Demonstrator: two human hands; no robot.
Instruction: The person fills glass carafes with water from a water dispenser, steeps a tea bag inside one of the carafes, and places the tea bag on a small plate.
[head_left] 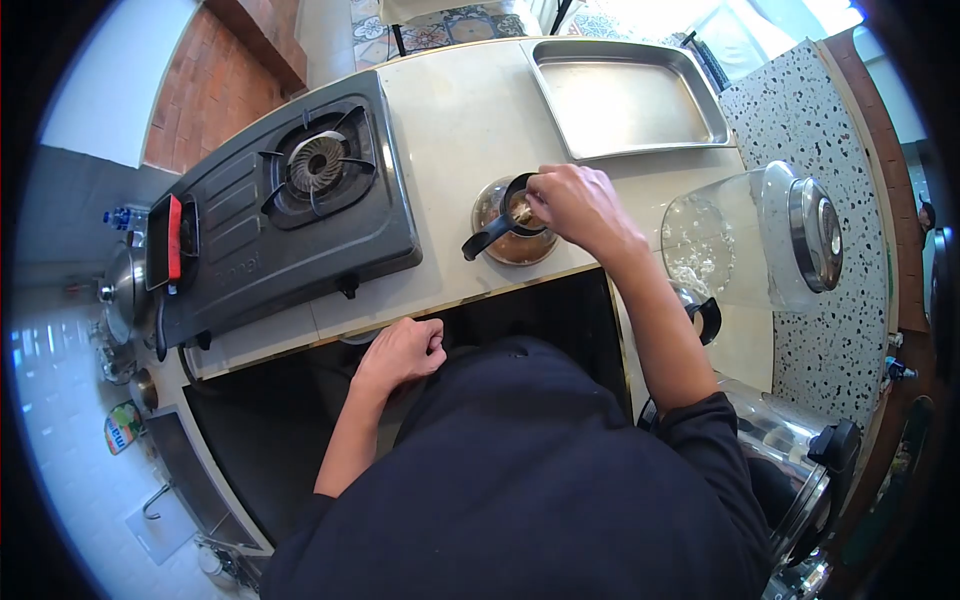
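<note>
On the counter stands a round glass pot [490, 205] with a black collar and a black handle [485, 240] pointing toward me. Brownish contents show through its glass. My right hand [580, 205] is over the pot's mouth, fingers pinched together at the opening. Something small and pale shows by the fingertips, too small to name. Close to the counter's front edge, my left hand [403, 355] is curled into a loose fist, apart from the pot, with nothing visible in it.
Left of the pot sits a black gas stove [290, 220]. A metal tray [625, 100] lies at the back right. A large clear jar [745, 230] with a steel lid holds white bits. Beside my right forearm is another glass pot with a black rim [708, 320].
</note>
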